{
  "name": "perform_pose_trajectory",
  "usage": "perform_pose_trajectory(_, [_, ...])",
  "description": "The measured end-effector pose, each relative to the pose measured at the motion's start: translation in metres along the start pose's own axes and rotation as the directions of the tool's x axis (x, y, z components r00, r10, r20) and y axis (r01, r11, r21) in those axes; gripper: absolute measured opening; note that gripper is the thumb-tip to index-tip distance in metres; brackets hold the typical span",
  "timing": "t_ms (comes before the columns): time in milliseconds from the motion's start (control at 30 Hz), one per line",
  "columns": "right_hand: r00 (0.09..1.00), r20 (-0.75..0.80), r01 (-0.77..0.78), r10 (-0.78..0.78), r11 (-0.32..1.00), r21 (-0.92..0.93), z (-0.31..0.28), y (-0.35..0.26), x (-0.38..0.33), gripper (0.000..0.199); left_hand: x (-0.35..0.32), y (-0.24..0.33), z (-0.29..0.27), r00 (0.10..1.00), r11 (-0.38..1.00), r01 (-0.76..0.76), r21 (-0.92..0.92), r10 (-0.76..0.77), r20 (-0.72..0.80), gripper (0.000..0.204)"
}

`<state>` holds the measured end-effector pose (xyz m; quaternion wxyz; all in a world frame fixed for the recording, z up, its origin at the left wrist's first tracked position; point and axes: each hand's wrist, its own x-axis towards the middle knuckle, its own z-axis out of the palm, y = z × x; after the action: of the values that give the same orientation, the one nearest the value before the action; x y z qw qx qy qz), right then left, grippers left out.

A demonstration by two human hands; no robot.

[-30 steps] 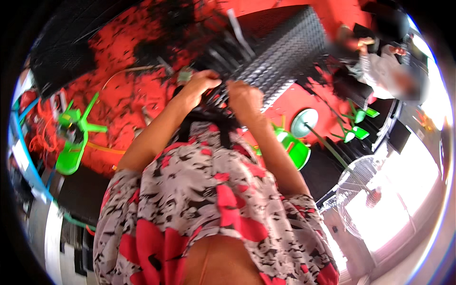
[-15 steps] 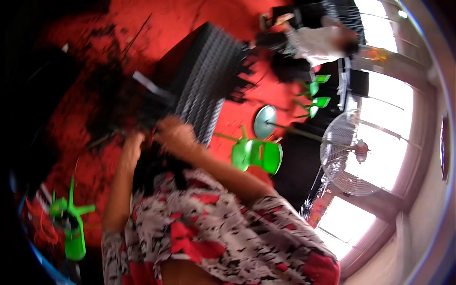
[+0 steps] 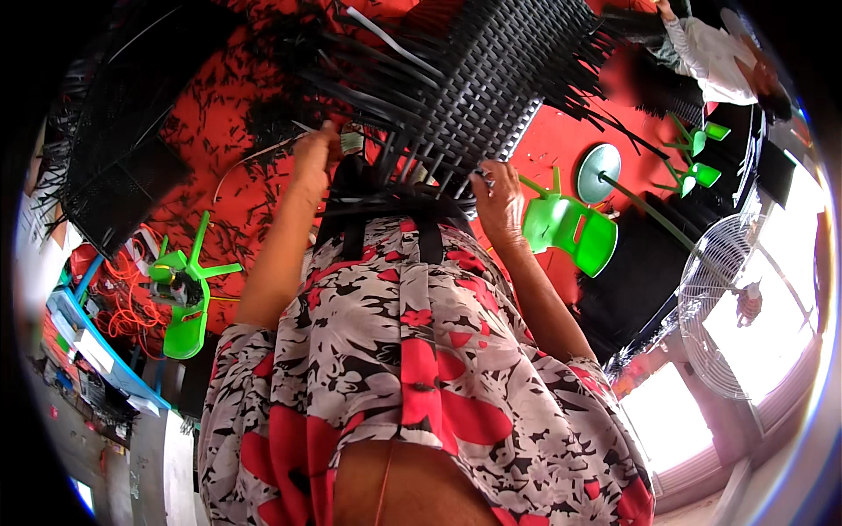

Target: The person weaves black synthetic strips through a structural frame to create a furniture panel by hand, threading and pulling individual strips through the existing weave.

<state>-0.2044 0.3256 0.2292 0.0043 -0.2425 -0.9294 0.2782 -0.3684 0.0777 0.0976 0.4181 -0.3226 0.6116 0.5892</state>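
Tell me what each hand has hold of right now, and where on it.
Left hand grips loose black strips at the woven panel's near edge. Right hand pinches strip ends at the same edge, further right. The exact grip is partly hidden.

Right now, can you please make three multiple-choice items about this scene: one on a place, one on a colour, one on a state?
1. Where is the woven black panel?
A. Before the person, above both hands
B. Behind the fan
C. Under the green stool

2. What colour is the floor?
A. Blue
B. Red
C. White

3. What is the left hand doing?
A. Hanging free
B. Resting on a stool
C. Gripping loose black strips

Answers: 1 A, the panel spreads out just beyond the left hand and the right hand. 2 B, red shows between the scraps. 3 C, its fingers close around strips at the panel's edge.
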Motion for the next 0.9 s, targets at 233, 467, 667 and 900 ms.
perform_pose_trajectory(233, [0.986, 0.084, 0.150, -0.146, 0.988, -0.042, 0.019, -0.023, 0.014, 0.031, -0.043, -0.015, 0.055, 0.938, 0.987, 0.124, -0.100, -0.084, 0.336, 0.025])
perform_pose_trajectory(467, [0.983, 0.104, 0.157, -0.153, 0.987, -0.038, 0.027, -0.031, 0.021, 0.029, -0.042, -0.006, 0.055, 0.943, 0.934, 0.243, -0.262, -0.164, 0.291, 0.010])
perform_pose_trajectory(667, [0.978, 0.019, 0.206, -0.206, 0.978, -0.043, 0.044, -0.023, 0.031, 0.024, -0.027, 0.010, 0.083, 0.975, 0.888, 0.032, -0.458, 0.072, 0.208, 0.006])
perform_pose_trajectory(900, [0.994, -0.011, -0.099, 0.113, 0.911, 0.401, 0.031, -0.011, 0.034, 0.016, -0.020, 0.010, 0.088, 0.982, 0.843, 0.023, -0.537, 0.082, 0.171, 0.009])
